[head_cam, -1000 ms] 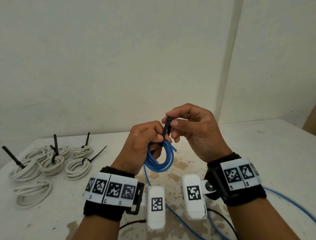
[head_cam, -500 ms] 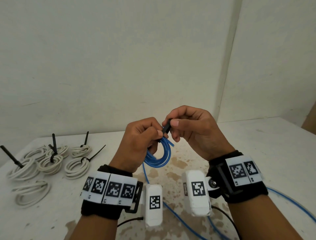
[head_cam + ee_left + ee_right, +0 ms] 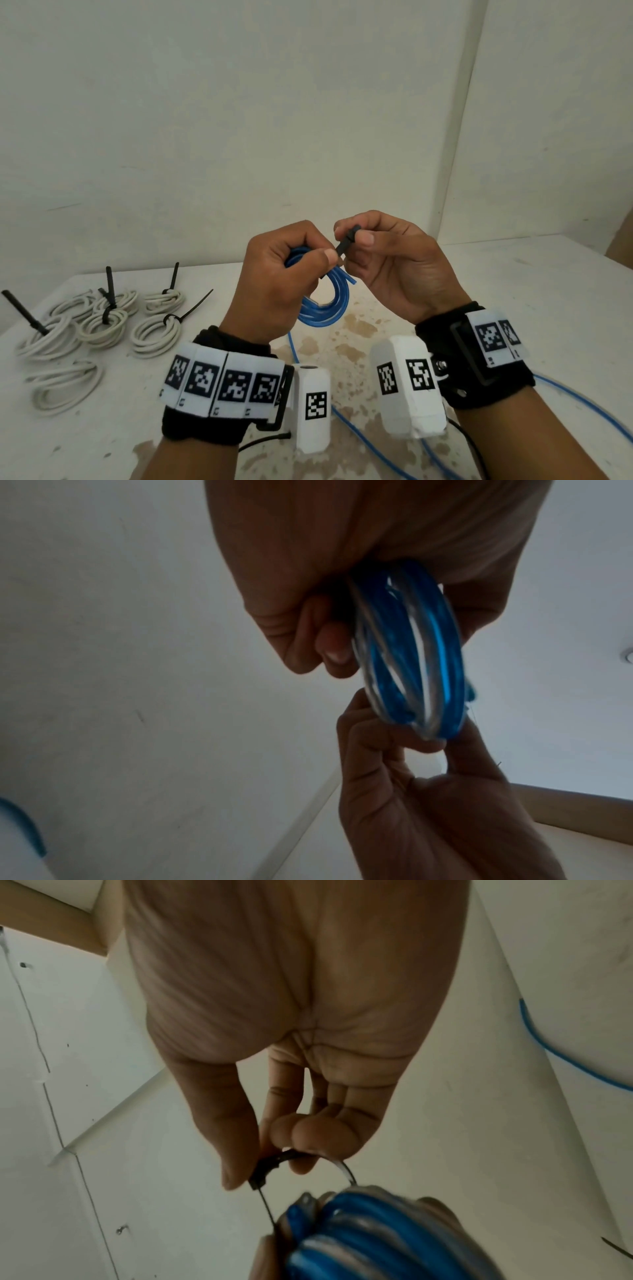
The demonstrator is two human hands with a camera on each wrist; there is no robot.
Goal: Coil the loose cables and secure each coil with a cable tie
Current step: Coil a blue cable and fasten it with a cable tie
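My left hand point(image 3: 291, 270) grips a small coil of blue cable point(image 3: 329, 301) held above the table; the same blue coil point(image 3: 407, 653) hangs from the curled fingers in the left wrist view. My right hand point(image 3: 373, 246) pinches a black cable tie point(image 3: 347, 241) between thumb and forefinger, right beside the left thumb. In the right wrist view the black tie point(image 3: 270, 1167) bends in a loop that runs down to the blue coil point(image 3: 349, 1231). Where the tie passes round the coil is hidden by my fingers.
Several white cable coils point(image 3: 154, 329) with black ties lie at the table's left, and one white coil point(image 3: 61, 383) lies nearer without a visible tie. Loose blue cable point(image 3: 356, 435) trails across the stained white table point(image 3: 548, 291) below my wrists. Walls stand close behind.
Both hands have risen a little and drawn together. The right hand's pinch has shifted along the tie, which now tilts toward the left thumb.
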